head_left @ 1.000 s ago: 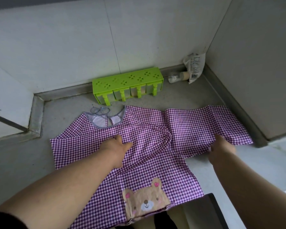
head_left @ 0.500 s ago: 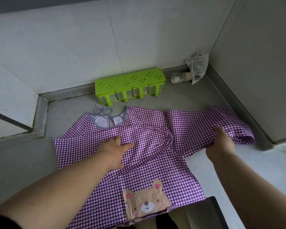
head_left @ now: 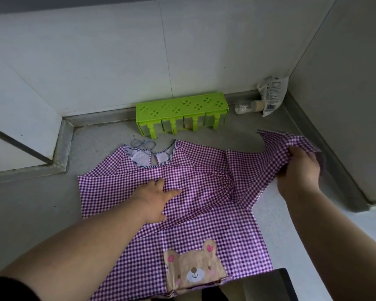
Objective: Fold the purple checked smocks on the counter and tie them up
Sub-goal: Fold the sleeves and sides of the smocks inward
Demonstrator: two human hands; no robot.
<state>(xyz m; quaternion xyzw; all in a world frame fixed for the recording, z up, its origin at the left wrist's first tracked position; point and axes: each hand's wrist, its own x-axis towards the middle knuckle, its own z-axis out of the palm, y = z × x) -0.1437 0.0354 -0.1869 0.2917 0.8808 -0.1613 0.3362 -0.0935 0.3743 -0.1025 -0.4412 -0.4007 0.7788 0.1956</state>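
Head view: one purple checked smock, two hands. Left hand presses flat, fingers straight, on its chest. Right hand grips the raised sleeve.

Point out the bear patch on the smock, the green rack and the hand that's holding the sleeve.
bear patch (head_left: 195, 270), head view, on the bear's face above the muzzle.
green rack (head_left: 180, 106), head view, on its perforated top.
right hand (head_left: 298, 173), head view, on the back of the hand gripping the sleeve.

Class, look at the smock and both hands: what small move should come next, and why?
Probably the right hand carries the raised sleeve it grips inward across the smock, since the left hand already lies flat on the chest, pinning it to the counter.
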